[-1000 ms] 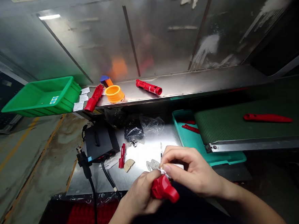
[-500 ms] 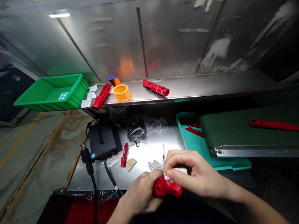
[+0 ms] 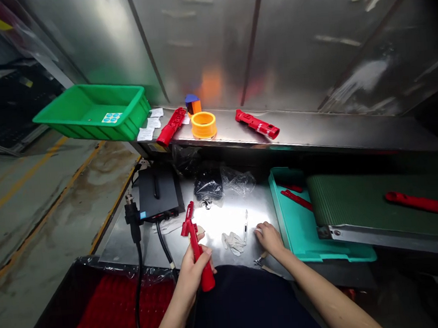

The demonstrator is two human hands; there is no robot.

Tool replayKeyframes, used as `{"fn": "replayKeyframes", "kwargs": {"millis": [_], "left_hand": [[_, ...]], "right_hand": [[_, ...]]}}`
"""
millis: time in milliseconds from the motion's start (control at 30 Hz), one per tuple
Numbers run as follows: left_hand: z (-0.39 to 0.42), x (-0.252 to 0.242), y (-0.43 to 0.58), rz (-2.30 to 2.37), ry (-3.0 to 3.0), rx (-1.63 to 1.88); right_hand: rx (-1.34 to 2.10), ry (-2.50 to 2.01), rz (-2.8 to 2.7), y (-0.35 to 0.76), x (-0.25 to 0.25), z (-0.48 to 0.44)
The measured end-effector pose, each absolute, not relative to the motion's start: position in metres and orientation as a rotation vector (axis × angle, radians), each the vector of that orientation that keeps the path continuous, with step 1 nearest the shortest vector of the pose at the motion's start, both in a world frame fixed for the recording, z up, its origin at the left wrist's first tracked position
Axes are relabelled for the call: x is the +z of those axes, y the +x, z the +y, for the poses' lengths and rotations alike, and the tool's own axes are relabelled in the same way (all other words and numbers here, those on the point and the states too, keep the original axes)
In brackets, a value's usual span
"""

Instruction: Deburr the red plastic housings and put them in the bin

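A red plastic handle (image 3: pixel 196 248) is gripped upright by the closed left hand (image 3: pixel 191 275). Earlier, it was held by both hands. The right hand (image 3: pixel 270 239) has been moved away to the right, half closed, beside white gloves (image 3: pixel 233 243). The white papers (image 3: pixel 145 134) by the green bin (image 3: pixel 128 129) are too small to read.

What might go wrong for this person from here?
The red plastic part in the left hand could snag the black cable running close beside it. The right hand is near a small metal tool close to the edge of the steel bench, so it might get knocked off.
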State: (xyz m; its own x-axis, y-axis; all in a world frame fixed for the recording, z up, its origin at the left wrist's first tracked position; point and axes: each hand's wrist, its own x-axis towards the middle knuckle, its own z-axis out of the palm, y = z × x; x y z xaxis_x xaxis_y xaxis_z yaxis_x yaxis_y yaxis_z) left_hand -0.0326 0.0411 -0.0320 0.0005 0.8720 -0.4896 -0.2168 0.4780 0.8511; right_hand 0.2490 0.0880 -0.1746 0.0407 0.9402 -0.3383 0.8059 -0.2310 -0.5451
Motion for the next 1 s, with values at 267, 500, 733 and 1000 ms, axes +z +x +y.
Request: {"fn": "replayKeyframes", "kwargs": {"millis": [267, 500, 733, 1000], "left_hand": [[0.039, -0.025, -0.052, 1.225, 0.437, 0.979], [0.047, -0.018, -0.068, 1.240, 0.539, 0.964], [0.055, -0.025, -0.080, 1.355, 0.825, 0.891], [0.065, -0.039, -0.076, 1.395, 1.214, 0.697]], "right_hand": [[0.936, -2.090, -1.989, 0.217, -0.208, 0.100], [1.202, -1.832, -2.080, 0.178, -0.216, 0.083], [1.350, -1.891, -1.866, 0.202, -0.215, 0.023], [1.366, -2.252, -1.177, 0.254, -0.229, -0.085]]}}
